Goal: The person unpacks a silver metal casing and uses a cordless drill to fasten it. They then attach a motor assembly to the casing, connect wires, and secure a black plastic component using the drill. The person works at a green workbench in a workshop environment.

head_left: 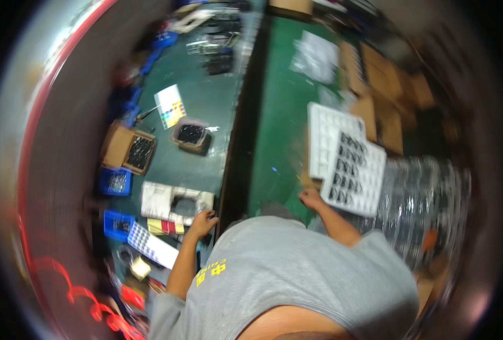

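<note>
A grey shirt (313, 272) bears small yellow lettering (212, 273).

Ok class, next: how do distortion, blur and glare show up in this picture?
Head view: the red strip bows along the left rim, and the corners fall to black; head view: blur smears the cardboard boxes at upper right, while the grey shirt looks clearer; head view: bright reflections streak the clear-plastic stack at right.

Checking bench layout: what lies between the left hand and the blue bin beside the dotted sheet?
In the head view, what look like yellow and red packets lie between the left hand and blue bin.
</note>
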A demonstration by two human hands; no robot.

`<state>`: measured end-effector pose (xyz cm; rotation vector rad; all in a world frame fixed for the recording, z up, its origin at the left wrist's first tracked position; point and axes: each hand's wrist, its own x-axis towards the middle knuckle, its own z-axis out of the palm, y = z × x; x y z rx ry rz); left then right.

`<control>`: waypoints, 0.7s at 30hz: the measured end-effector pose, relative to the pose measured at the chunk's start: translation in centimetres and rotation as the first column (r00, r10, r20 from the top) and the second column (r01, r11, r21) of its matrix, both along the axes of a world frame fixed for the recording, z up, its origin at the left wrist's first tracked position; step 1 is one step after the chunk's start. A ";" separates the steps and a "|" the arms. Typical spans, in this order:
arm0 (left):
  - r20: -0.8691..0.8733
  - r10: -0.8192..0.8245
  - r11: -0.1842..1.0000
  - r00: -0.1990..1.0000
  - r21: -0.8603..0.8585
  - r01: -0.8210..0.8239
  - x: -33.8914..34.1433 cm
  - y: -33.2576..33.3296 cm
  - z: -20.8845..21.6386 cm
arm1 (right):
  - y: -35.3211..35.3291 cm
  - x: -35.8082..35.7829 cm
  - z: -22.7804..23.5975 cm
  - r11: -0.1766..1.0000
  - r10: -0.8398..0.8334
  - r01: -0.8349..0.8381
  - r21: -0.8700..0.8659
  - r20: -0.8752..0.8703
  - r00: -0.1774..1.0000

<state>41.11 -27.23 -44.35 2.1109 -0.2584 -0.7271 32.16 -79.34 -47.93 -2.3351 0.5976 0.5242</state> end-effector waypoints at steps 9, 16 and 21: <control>-0.172 -0.344 0.913 0.923 0.167 0.372 4.9 -1.3 1.1 | 1.4 -3.2 -0.5 0.847 -0.480 0.433 0.309 0.095 0.872; -0.380 -0.364 0.862 0.850 0.209 0.463 12.6 -8.8 -0.3 | -0.7 -19.2 -9.6 0.784 -0.606 0.619 0.049 -0.158 0.780; -0.384 -0.520 0.792 0.763 0.118 0.599 16.4 -19.6 -0.3 | -3.4 -25.6 -9.3 0.342 -0.886 0.930 0.131 -0.283 0.366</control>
